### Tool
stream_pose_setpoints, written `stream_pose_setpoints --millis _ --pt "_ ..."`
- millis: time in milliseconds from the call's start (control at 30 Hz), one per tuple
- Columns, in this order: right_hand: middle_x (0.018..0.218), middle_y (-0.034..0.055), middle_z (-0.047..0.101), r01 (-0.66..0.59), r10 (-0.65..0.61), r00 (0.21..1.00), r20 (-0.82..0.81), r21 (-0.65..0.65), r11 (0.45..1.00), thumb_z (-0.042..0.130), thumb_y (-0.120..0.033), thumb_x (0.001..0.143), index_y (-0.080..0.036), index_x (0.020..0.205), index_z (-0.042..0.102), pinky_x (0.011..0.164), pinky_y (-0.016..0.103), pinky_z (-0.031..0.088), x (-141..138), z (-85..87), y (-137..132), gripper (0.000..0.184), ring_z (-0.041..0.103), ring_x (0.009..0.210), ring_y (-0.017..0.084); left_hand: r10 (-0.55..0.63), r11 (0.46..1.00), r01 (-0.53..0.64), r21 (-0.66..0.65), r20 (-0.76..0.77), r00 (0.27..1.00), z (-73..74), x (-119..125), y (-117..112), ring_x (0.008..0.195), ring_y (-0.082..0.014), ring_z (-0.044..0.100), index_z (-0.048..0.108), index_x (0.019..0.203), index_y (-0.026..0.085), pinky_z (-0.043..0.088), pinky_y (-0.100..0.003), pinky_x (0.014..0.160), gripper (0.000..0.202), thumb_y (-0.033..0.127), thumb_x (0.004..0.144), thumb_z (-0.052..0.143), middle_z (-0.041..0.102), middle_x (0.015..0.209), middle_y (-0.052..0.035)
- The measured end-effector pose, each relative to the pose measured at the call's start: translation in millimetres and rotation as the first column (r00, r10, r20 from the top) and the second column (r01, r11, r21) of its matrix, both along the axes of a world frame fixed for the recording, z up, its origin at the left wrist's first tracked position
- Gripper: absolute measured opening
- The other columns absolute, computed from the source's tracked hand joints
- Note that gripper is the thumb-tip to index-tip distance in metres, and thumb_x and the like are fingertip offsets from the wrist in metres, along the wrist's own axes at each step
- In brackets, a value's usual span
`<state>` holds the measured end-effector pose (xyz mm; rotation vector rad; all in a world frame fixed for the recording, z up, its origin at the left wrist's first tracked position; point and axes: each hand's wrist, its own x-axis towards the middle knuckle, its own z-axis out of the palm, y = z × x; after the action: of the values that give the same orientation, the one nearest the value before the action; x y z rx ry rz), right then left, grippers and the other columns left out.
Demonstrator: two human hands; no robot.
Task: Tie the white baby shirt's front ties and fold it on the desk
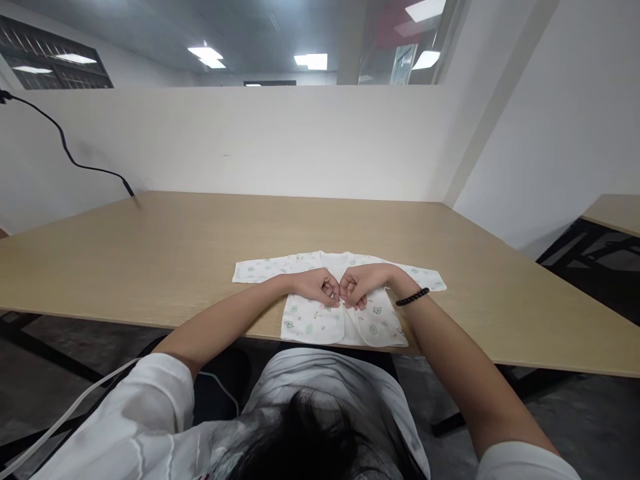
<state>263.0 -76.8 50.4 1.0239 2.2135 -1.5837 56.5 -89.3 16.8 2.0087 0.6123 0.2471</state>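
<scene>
A small white baby shirt (pixel 310 323) with a pale printed pattern lies flat on the wooden table (pixel 175 253), sleeves spread left and right, its hem at the near edge. My left hand (pixel 320 285) and my right hand (pixel 357 285) meet at the shirt's front opening, knuckle to knuckle. Both have fingers curled in a pinch on the fabric edges at the middle. A dark bead bracelet (pixel 413 297) sits on my right wrist.
A white partition wall (pixel 280 140) runs behind the table and another on the right. A black cable (pixel 75 157) hangs down to the table's far left corner. A second table (pixel 615 212) shows at the right, a white cord (pixel 60 420) at lower left.
</scene>
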Motion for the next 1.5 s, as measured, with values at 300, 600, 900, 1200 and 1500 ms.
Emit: stream_pose_setpoints --millis 300,600,900,1200,1500 --pt "0.074 0.0054 0.076 0.034 -0.035 0.999 -0.015 -0.01 0.999 0.084 -0.047 0.061 -0.013 0.083 0.075 0.063 0.023 0.055 -0.6 4.3 -2.3 0.042 0.071 0.067 0.015 -0.004 1.0 0.004 0.022 -0.015 1.0 1.6 -0.4 0.4 0.051 -0.009 0.051 0.069 0.076 0.014 0.033 -0.021 0.051 0.021 0.033 0.072 0.077 0.057 0.052 0.0038" --pt "0.067 0.0045 0.074 0.063 -0.064 0.997 0.04 0.038 0.997 0.084 -0.047 0.06 -0.014 0.073 0.073 0.06 0.023 0.054 -4.3 -0.6 -1.6 0.037 0.069 0.062 0.015 0.004 0.999 -0.004 0.038 -0.014 1.0 3.4 -0.1 1.1 0.051 -0.0083 0.049 0.063 0.068 0.015 0.035 -0.022 0.051 0.023 0.033 0.07 0.078 0.058 0.056 0.0034" --pt "0.063 0.0029 0.073 0.085 -0.088 0.995 0.036 0.063 0.994 0.081 -0.035 0.061 -0.014 0.07 0.072 0.058 0.022 0.053 -7.6 -0.7 -4.3 0.023 0.068 0.061 0.015 -0.03 0.998 0.029 0.048 0.021 0.999 -0.7 -2.5 3.7 0.051 -0.009 0.05 0.067 0.073 0.014 0.035 -0.022 0.051 0.027 0.037 0.069 0.081 0.059 0.056 0.0022" --pt "0.063 0.0022 0.073 0.081 -0.08 0.997 -0.018 0.056 0.995 0.083 -0.038 0.058 -0.014 0.071 0.072 0.06 0.023 0.053 -8.5 -7.0 -1.8 0.029 0.068 0.063 0.016 -0.01 0.998 0.008 0.067 0.024 1.0 -1.7 -1.7 2.7 0.049 -0.0072 0.031 0.071 0.07 0.013 0.025 -0.023 0.049 0.032 0.044 0.071 0.078 0.034 0.051 0.0078" --pt "0.064 0.0012 0.072 0.096 -0.095 0.995 -0.02 0.069 0.993 0.08 -0.033 0.057 -0.016 0.071 0.072 0.063 0.025 0.054 -7.1 -6.8 -1.5 0.024 0.068 0.065 0.016 0.071 0.997 -0.07 0.045 -0.02 0.997 3.1 -0.6 5.1 0.051 -0.0083 0.035 0.073 0.069 0.016 0.025 -0.024 0.05 0.029 0.043 0.063 0.082 0.044 0.052 0.0056"
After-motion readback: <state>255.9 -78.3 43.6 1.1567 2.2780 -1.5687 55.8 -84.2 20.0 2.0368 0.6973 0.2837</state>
